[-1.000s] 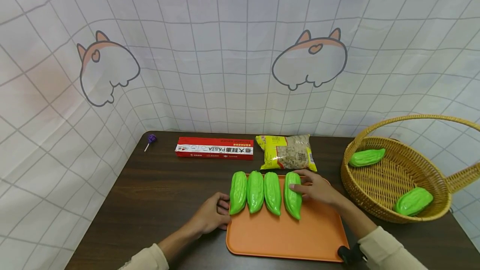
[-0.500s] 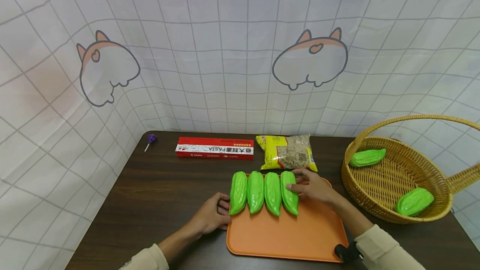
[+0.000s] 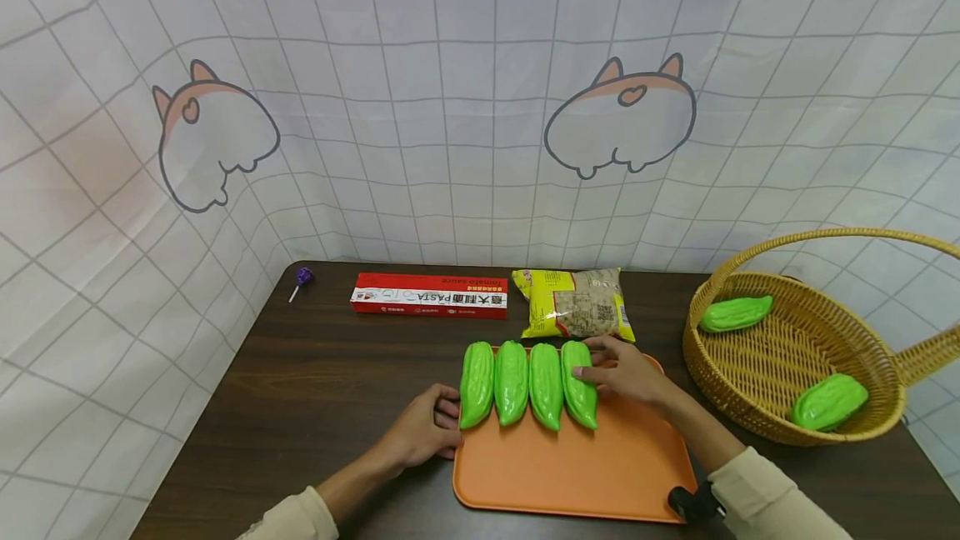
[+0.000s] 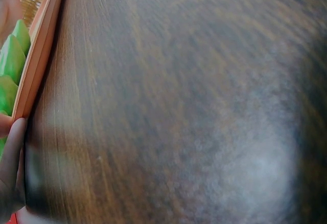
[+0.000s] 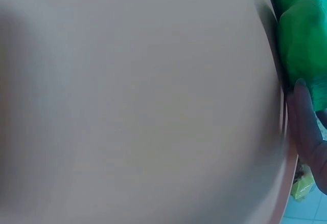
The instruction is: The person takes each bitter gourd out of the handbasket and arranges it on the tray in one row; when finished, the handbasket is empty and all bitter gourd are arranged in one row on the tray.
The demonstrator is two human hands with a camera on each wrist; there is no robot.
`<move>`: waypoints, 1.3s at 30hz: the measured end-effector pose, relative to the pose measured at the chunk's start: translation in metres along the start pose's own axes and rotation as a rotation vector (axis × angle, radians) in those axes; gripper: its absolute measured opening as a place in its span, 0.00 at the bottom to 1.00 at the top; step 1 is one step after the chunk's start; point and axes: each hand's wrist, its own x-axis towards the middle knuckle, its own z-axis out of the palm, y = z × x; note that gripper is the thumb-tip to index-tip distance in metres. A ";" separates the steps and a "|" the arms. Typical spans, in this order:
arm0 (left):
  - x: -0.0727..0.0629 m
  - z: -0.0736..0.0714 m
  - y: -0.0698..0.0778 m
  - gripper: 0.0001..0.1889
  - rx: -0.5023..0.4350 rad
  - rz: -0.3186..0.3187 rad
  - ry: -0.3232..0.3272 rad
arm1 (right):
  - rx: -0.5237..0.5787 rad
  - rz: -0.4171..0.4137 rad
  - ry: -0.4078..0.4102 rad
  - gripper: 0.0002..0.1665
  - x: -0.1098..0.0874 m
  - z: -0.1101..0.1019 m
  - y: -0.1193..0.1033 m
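Several bright green toy bitter melons (image 3: 511, 383) lie side by side on the orange tray (image 3: 570, 482), tapered ends toward me. My right hand (image 3: 630, 373) holds the rightmost bitter melon (image 3: 578, 402), thumb on top and fingers by its far end. In the right wrist view, fingertips (image 5: 302, 101) touch the end of a bitter melon (image 5: 301, 40). On the other side, my left hand (image 3: 427, 427) grips the tray's left rim beside the leftmost bitter melon (image 3: 476, 386). The left wrist view shows fingers (image 4: 13, 147) pinching that rim (image 4: 38, 65).
A wicker basket (image 3: 697, 357) with a tall handle stands at the right, holding two more bitter melons (image 3: 828, 403). Behind the tray lie a yellow bag (image 3: 577, 304) and a red pasta box (image 3: 430, 297). A purple lollipop (image 3: 303, 277) is at the table's far left corner.
My right hand has slid the rightmost bitter melon leftward against its neighbour, closing the gap; since half a second ago it has stayed there. The left hand has not moved.
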 end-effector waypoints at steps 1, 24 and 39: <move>0.000 0.000 0.000 0.35 0.001 0.000 0.000 | -0.002 0.000 0.000 0.43 0.000 0.000 0.000; 0.000 0.000 0.000 0.35 0.004 -0.001 0.001 | -0.081 -0.026 0.041 0.44 -0.004 -0.003 -0.002; 0.001 0.000 -0.001 0.35 -0.001 -0.007 -0.004 | -0.072 -0.092 0.022 0.43 -0.018 -0.023 -0.007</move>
